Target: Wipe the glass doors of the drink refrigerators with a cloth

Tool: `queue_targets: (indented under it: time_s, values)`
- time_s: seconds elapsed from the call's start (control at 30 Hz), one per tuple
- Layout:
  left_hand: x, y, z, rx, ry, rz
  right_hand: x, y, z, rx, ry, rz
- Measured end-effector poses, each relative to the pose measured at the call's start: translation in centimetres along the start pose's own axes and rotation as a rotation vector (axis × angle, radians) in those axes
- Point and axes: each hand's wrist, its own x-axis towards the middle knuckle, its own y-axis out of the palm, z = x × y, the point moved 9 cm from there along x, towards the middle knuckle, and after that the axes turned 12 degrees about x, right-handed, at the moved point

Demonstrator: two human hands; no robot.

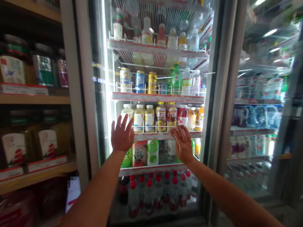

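Observation:
Both arms reach toward a lit drinks fridge with a glass door [101,94], which carries faint reflections. My left hand [121,134] is raised with its fingers spread and nothing in it, in front of the left side of the middle shelves. Whether it touches the glass I cannot tell. My right hand [184,143] has its fingers curled over a small crumpled, brownish cloth [175,130], at the height of a shelf's price strip [151,136]. Behind the hands stand juice bottles [149,118] and green and red cartons [139,153].
Wooden shelves [35,99] with large jars [44,64] are on the left. A metal door frame [221,94] separates this fridge from another glass-fronted cooler [257,127] on the right. Red-capped bottles [149,192] fill the bottom shelf; cans [140,82] stand higher up.

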Motion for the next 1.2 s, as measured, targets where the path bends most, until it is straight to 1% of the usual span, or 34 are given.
queue_targets:
  time_s: [0.1, 0.17, 0.23, 0.33, 0.37, 0.4, 0.43, 0.53, 0.6, 0.67, 0.77, 0.83, 0.9, 1.0, 1.07, 1.1, 1.13, 1.2]
  values:
    - [0.0, 0.0, 0.0, 0.007, -0.007, 0.004, 4.6, -0.2, 0.0, 0.004, 0.041, -0.117]
    - [-0.1, 0.0, 0.0, 0.008, -0.007, 0.008, 5.8, 0.6, 0.8, -0.004, 0.054, -0.121]
    - [-0.1, 0.1, 0.0, 0.005, -0.004, 0.017, 4.4, 2.4, 2.7, -0.001, 0.012, -0.034]
    - [-0.2, 0.2, 0.1, 0.01, -0.007, 0.022, 0.2, 5.6, 6.5, 0.032, -0.165, 0.22]
    - [-0.2, 0.2, 0.2, 0.013, -0.008, 0.025, -0.7, 6.4, 7.4, 0.043, -0.209, 0.283]
    - [-0.3, 0.3, 0.2, 0.016, -0.009, 0.027, -0.7, 6.7, 7.8, 0.05, -0.223, 0.309]
    - [-0.3, 0.3, 0.2, 0.016, -0.009, 0.03, 0.1, 6.7, 7.8, 0.053, -0.204, 0.297]
    - [-0.3, 0.4, 0.3, -0.005, -0.017, 0.035, 5.3, 5.8, 6.8, 0.047, -0.044, 0.126]
    - [-0.3, 0.4, 0.4, -0.024, -0.022, 0.034, 8.1, 5.9, 6.9, 0.033, 0.02, 0.057]
    - [-0.3, 0.4, 0.4, -0.027, -0.019, 0.034, 8.9, 7.0, 8.2, 0.019, -0.002, 0.078]
    - [-0.3, 0.2, 0.3, -0.002, -0.002, 0.023, 7.6, 9.2, 11.1, 0.016, -0.179, 0.219]
    - [-0.3, 0.1, 0.2, 0.013, 0.006, 0.015, 7.6, 9.7, 12.0, 0.018, -0.272, 0.281]
    - [-0.3, 0.2, 0.3, 0.004, 0.001, 0.018, 9.4, 9.1, 11.2, 0.008, -0.259, 0.262]
    - [-0.3, 0.3, 0.3, -0.018, -0.01, 0.032, 12.4, 7.2, 8.6, -0.032, -0.105, 0.142]
    - [-0.3, 0.2, 0.3, 0.002, -0.003, 0.022, 12.2, 6.6, 7.8, -0.056, -0.047, 0.102]
    - [-0.2, 0.1, 0.2, 0.015, 0.001, 0.014, 11.3, 6.7, 8.0, -0.06, -0.065, 0.115]
    - [-0.2, 0.1, 0.1, 0.024, 0.006, 0.007, 10.0, 7.1, 8.5, -0.057, -0.122, 0.152]
    - [-0.2, 0.0, 0.0, 0.027, 0.015, -0.001, 7.2, 7.9, 9.8, -0.033, -0.297, 0.273]
